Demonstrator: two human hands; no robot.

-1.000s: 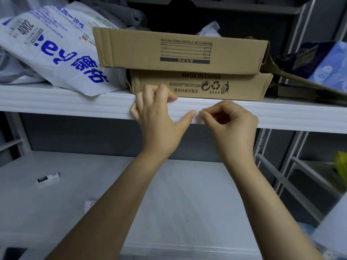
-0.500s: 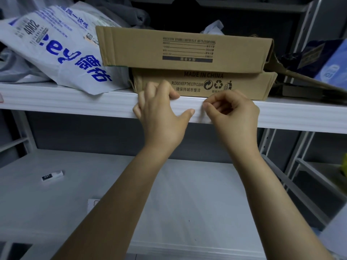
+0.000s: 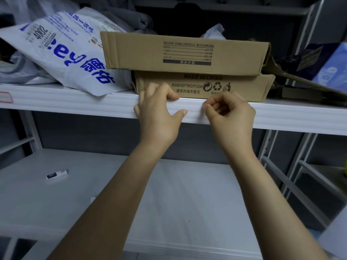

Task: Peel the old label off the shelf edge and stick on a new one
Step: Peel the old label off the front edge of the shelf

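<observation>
The white shelf edge (image 3: 75, 105) runs across the middle of the view. My left hand (image 3: 157, 113) holds it, fingers hooked over the top and thumb pressed on the front face. Just to its right, my right hand (image 3: 231, 115) is curled, with thumb and forefinger pinched together against the front face. At their tips sits the old label (image 3: 197, 114), white on white and hard to tell from the shelf. A small white label with a black end (image 3: 56, 174) lies on the lower shelf (image 3: 187, 194) at the left.
Two flattened cardboard boxes (image 3: 187, 53) lie stacked on the upper shelf right behind my hands. A white plastic bag with blue print (image 3: 65, 53) is to their left, and blue packaging (image 3: 328, 68) to the right. A red-edged tag (image 3: 5, 97) sits on the shelf edge at far left.
My right hand has risen slightly along the shelf's front face, its fingertips still pinched. My left hand keeps its hold in the same spot. The view has shifted a little.
</observation>
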